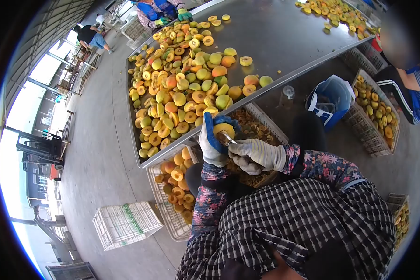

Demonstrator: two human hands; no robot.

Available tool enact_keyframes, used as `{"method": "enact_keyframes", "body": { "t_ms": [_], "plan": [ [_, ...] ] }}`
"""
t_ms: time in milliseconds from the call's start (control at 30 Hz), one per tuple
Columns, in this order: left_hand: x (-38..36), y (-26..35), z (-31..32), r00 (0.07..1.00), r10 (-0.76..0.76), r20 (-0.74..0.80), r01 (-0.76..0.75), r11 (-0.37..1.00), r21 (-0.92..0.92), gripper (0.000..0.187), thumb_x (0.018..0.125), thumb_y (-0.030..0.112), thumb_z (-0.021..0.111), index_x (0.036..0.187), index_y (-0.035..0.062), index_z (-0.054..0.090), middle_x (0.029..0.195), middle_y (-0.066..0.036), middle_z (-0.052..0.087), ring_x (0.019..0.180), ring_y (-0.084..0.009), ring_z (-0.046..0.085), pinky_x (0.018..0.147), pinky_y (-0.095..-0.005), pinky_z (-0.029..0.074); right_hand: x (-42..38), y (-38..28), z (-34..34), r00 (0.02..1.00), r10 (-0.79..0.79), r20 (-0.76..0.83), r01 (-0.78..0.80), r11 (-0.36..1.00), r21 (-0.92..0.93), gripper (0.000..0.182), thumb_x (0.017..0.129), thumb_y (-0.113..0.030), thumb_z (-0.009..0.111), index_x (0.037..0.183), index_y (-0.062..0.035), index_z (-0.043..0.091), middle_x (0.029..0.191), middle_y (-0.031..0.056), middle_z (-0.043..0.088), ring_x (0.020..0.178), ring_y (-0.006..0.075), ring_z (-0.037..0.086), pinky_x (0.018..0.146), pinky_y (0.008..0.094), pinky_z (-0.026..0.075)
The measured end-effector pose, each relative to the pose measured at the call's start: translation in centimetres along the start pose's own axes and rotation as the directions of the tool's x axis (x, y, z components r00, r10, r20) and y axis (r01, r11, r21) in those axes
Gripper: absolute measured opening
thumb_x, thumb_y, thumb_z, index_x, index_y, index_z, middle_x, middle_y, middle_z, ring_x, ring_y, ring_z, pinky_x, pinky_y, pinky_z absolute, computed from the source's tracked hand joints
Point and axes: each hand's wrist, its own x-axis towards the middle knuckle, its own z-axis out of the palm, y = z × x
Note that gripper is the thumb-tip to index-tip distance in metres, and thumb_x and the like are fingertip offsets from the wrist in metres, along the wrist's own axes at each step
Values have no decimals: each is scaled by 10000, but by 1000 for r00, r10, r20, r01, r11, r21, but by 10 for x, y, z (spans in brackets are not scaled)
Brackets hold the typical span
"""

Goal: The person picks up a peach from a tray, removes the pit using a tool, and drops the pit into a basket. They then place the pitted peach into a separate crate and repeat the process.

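Observation:
My left hand, in a white glove with a blue palm, is closed round a halved yellow fruit, cut face up. In a grey-white striped glove, my right hand grips a small metal tool whose tip touches the fruit near its middle; the handle is hidden in the fist. Both hands are just off the near edge of a metal table, which bears a heap of halved fruit. Below them is a crate of brownish scraps.
A crate of orange fruit halves stands left of my knees, beside an empty white crate. To the right are a blue bucket, a jar and a full crate. Co-workers sit at the far left and right.

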Motion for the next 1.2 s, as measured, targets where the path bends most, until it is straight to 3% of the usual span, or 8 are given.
{"method": "enact_keyframes", "body": {
  "t_ms": [333, 600, 667, 833, 900, 1000, 1067, 1200],
  "plan": [
    [4, -3, 14, 963, -267, -35, 215, 840, -499, 365, 1039, 412, 498, 1095, 58, 571, 992, -87, 622, 919, -270, 642, 860, -481, 563, -7, -1, -22, 999, 36, 16, -36, 999, -30, 355, 1019, -459, 523, 981, -106, 537, 624, -40, 459, 421, 84, 421, 393, 227, 323],
    [11, -18, -10, 993, -36, -111, 12, 976, -216, 389, 1027, 317, 556, 1270, 14, 548, 1052, -122, 656, 938, -259, 669, 845, -366, 571, -19, 9, -68, 941, -304, 150, 278, 438, -855, 368, 1003, -386, 565, 1184, -67, 581, 811, 119, 648, 701, 281, 648, 635, 377, 508],
    [20, -45, -56, 933, 345, -104, -262, 848, 460, 341, 1017, 137, 537, 1315, -29, 549, 1077, -135, 677, 961, -241, 675, 879, -345, 556, -29, 2, -71, 949, -307, 75, 146, 217, -965, 377, 973, -367, 589, 1167, -45, 597, 983, 205, 685, 942, 415, 650, 834, 478, 500],
    [-8, 38, -110, 876, 225, -427, -7, 890, 455, 381, 946, 226, 673, 1210, -46, 636, 1020, -112, 693, 935, -177, 660, 852, -315, 536, -51, -11, -85, 968, -221, -115, -141, -104, -985, 419, 897, -411, 649, 1079, -34, 663, 999, 213, 680, 941, 392, 658, 844, 476, 503],
    [-23, 67, -131, 870, 163, -465, 342, 479, 808, 372, 956, 252, 664, 1212, -16, 646, 1051, -113, 680, 936, -182, 647, 840, -317, 527, -55, -12, -87, 965, -244, -93, -130, -138, -982, 437, 897, -430, 654, 1091, -39, 671, 987, 208, 683, 946, 390, 658, 837, 471, 506],
    [-9, 55, -184, 925, 355, -137, 47, 250, 967, 363, 966, 220, 644, 1247, -8, 627, 1165, -132, 639, 975, -179, 622, 825, -300, 519, -52, -29, -77, 955, -297, -1, 74, 239, -968, 467, 909, -439, 665, 1160, -45, 654, 1011, 177, 679, 945, 314, 675, 832, 419, 520],
    [15, 60, -126, 961, 210, -179, 24, 584, 811, 340, 968, 187, 632, 1239, -20, 625, 1160, -115, 658, 995, -181, 626, 843, -304, 513, -62, -66, -42, 992, 11, -128, -80, 828, -555, 465, 928, -403, 680, 1224, -48, 625, 1092, 140, 647, 965, 222, 663, 847, 353, 521],
    [91, 23, -51, 992, 87, 91, -123, 525, 842, 311, 964, 144, 620, 1239, 0, 635, 1182, -95, 674, 1052, -158, 636, 877, -290, 495, -61, -81, -20, 940, -269, 209, 209, 940, 270, 452, 926, -227, 705, 1301, -28, 549, 1156, 94, 616, 1001, 191, 648, 888, 316, 530]
  ]
}}
